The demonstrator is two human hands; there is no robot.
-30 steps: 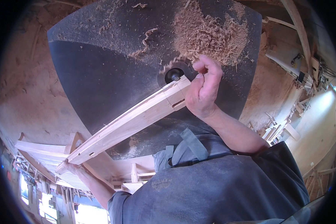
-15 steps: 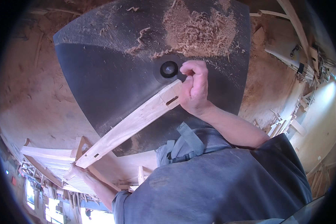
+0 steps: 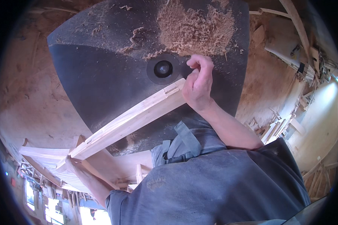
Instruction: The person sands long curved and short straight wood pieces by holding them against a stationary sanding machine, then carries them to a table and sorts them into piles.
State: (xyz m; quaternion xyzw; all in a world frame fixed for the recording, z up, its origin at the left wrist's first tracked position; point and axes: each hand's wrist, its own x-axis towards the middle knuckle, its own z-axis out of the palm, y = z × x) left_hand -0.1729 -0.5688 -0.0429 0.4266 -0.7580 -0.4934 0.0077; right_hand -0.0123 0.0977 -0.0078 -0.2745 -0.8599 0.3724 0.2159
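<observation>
The left end of the board [image 3: 127, 123] is clamped in the left hand [image 3: 75, 165], beyond the left edge of the table [image 3: 90, 78], near its lower corner. From there the board's long axis is directed diagonally across the table, rising toward the right edge. Its right end is positioned just below the spindle [image 3: 163, 68], not touching it, and is contacted by the right hand [image 3: 199, 84], the nearer hand to the spindle. The hands are set well apart. The right fingers are curled; whether the board is gripped by them cannot be told.

The board is formed of pale wood, with a recess near its right end. The dark, flat table is dusted. Toward its upper edge, coarse, curled shavings [image 3: 199, 28] are heaped.
</observation>
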